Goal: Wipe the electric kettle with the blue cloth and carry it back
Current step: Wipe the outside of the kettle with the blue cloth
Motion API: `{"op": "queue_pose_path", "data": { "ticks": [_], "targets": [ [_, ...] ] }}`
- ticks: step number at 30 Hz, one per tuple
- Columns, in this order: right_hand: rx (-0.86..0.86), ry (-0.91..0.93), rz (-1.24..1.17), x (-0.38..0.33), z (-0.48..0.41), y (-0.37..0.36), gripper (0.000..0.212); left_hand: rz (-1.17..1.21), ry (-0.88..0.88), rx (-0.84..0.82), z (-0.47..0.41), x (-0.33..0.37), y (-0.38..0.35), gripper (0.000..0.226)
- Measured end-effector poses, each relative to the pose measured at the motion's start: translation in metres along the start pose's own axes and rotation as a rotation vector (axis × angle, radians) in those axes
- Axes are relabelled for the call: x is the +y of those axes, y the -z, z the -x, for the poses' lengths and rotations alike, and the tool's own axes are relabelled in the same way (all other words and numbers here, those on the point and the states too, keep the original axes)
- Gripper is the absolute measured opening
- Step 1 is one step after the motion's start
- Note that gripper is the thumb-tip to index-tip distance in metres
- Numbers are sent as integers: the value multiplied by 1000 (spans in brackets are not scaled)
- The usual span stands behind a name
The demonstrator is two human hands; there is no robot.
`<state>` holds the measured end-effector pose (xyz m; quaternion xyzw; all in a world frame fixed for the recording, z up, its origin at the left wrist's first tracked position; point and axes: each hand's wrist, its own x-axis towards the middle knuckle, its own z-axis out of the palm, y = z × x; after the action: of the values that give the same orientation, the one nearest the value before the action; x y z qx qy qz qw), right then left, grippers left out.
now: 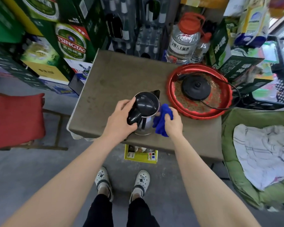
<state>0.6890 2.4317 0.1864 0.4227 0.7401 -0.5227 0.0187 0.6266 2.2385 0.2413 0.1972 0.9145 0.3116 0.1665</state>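
A brown tabletop with a worn, faintly stained surface is seen from above in a crowded storeroom with a grey concrete floor. The kettle, a steel body with a black lid and handle, is stood upright on the tabletop near its front edge.

The kettle's black handle is held by the left hand, whose grip is closed round it from the left. A bunched blue cloth is held in the closed grip of the right hand and is pressed against the kettle's right side.

Just right of the kettle and a little behind it, a red tray is set on the tabletop, apart from the kettle. The black kettle base is laid in the tray, and its cord is looped over the tray's right rim.

Behind the kettle, past the far edge of the tabletop, a clear jug with a red cap is stood among packed bottles. Green beer cartons are stacked behind and to the left of the kettle. Well to the kettle's left, a red cushion is seen on a chair. To the kettle's right, past the tabletop, a green padded seat is placed, with a crumpled white cloth laid in it. Below the kettle, under the front edge, a yellow box is partly hidden.
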Motion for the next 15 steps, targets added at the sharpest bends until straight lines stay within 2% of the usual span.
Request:
{"op": "queue_pose_path", "data": {
  "ticks": [2,5,7,11,13,15],
  "targets": [
    [7,-31,15,7,6,5,33,-33,-10,-9,0,0,0,89],
    [92,152,-96,-11,8,8,32,-100,-70,-44,-6,-3,7,91],
    [101,178,-143,-25,-1,6,36,-167,-109,-66,-13,-4,10,91],
    [-40,-91,-186,-19,-15,3,39,-198,-132,-81,-18,-5,15,90],
    [-82,-219,-182,-12,-9,4,33,-180,-134,-73,-17,-9,14,89],
    [-59,-245,-211,-10,3,5,25,-166,-131,-51,-15,-12,12,88]
  ]
}}
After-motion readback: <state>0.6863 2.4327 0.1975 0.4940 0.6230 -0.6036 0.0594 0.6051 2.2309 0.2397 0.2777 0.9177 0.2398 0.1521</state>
